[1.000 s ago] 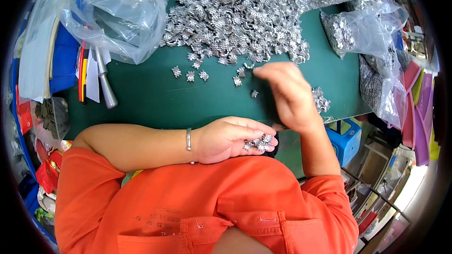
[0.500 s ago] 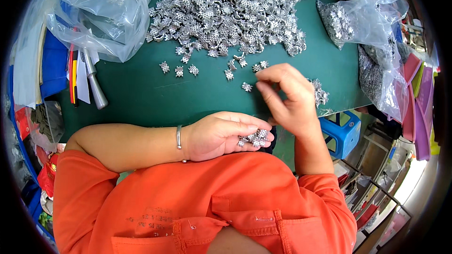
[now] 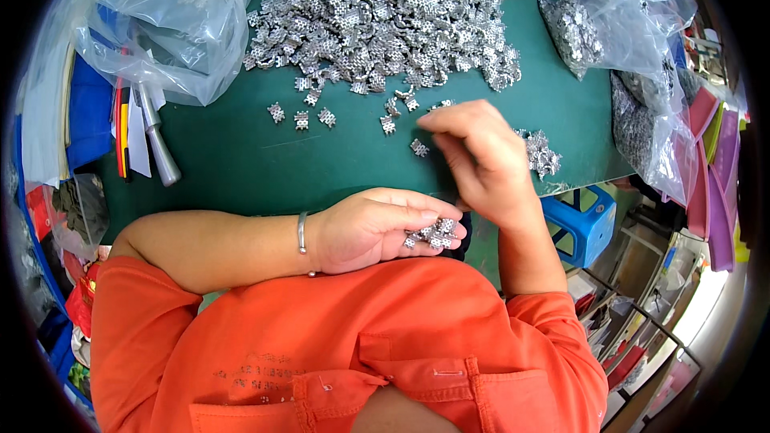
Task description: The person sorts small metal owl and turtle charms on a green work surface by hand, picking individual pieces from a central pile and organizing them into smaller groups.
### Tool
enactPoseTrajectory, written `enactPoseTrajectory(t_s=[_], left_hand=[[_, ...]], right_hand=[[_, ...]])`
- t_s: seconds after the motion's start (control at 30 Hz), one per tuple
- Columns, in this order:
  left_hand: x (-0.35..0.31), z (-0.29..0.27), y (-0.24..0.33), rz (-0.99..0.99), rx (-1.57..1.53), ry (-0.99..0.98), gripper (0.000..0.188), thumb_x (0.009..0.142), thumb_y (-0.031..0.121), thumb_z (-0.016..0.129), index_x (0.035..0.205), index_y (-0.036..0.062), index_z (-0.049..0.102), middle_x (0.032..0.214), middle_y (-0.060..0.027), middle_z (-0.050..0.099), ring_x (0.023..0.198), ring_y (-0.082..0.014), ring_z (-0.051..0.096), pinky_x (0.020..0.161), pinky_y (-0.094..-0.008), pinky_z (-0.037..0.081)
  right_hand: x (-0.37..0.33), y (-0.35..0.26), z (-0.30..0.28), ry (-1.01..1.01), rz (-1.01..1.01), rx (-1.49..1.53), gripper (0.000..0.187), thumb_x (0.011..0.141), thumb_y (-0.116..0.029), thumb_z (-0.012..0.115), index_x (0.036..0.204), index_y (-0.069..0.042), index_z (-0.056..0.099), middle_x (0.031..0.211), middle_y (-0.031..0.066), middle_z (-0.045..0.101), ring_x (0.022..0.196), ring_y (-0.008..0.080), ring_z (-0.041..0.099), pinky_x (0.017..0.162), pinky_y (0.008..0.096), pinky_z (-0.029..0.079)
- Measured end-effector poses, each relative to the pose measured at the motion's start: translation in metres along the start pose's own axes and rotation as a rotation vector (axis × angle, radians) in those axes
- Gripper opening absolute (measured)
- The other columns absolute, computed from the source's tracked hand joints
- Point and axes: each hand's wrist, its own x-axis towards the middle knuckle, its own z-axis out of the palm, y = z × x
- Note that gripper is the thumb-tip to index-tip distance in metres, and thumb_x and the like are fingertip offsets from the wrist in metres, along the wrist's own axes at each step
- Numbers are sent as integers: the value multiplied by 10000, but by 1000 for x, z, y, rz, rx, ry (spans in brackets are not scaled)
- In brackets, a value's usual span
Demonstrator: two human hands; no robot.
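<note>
My left hand (image 3: 353, 228) lies palm up close to my body, its fingers curled under several small silver metal pieces (image 3: 433, 234), perforated and toothed, with the thumb over them. My right hand (image 3: 489, 164) is above the table, thumb and index finger a little apart, with nothing visible between them. Just left of its fingertips lies a loose metal piece (image 3: 419, 147). Another piece (image 3: 441, 104) is partly covered by that hand. A small cluster of the same pieces (image 3: 543, 156) sits to the right of the hand.
Across the green table (image 3: 216, 152) a big heap of metal pieces (image 3: 385, 24) spreads at the back. A clear plastic bag (image 3: 184, 40), pens and a metal tool (image 3: 163, 148) are at left. Filled bags (image 3: 573, 36) lie at right, above a blue stool (image 3: 589, 228).
My right hand has shifted slightly left and up, its index finger now over the loose pieces. My left hand stays nearly still with its pieces.
</note>
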Motion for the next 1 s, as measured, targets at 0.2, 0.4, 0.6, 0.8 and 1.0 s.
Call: enactPoseTrajectory(t_s=[0.2, 0.4, 0.6, 0.8, 1.0], left_hand=[[-1, 1, 0, -12, 23, 23, 391, 1052, 122, 450, 1384, -84, 467, 1344, -192, 567, 1257, -266, 564, 1083, -370, 455], [-1, 6, 3, -34, 100, 58, 438, 1058, 127, 406, 1440, -87, 410, 1423, -228, 513, 1327, -314, 516, 1121, -396, 410], [0, -3, -1, 1, -1, -3, 381, 1050, 116, 463, 1378, -78, 480, 1322, -185, 583, 1243, -249, 576, 1075, -366, 467], [-1, 0, 0, -13, 45, 20, 405, 1053, 128, 442, 1399, -82, 457, 1360, -204, 555, 1283, -277, 546, 1106, -390, 430], [-2, 4, 2, -21, 103, 54, 436, 1060, 129, 393, 1431, -99, 415, 1419, -242, 510, 1329, -341, 508, 1158, -433, 373]], right_hand=[[-7, 3, -16, -74, 76, -29, 183, 742, 62, 714, 875, -41, 642, 821, 88, 664, 752, 300, 627, 680, 393, 509], [-6, 6, -47, -95, 149, -174, 156, 747, 74, 701, 858, -29, 659, 822, 100, 679, 766, 308, 629, 722, 390, 504], [8, 17, -2, -34, -100, -223, 180, 718, 15, 675, 878, -61, 643, 895, 58, 668, 846, 268, 613, 731, 371, 477], [-9, 14, -18, -132, 6, -15, 193, 715, 73, 681, 863, -43, 640, 887, 78, 657, 843, 285, 619, 756, 385, 500], [-11, 12, -27, 76, 178, -23, 183, 755, 113, 675, 863, -28, 632, 875, 103, 660, 821, 299, 640, 738, 373, 517]])
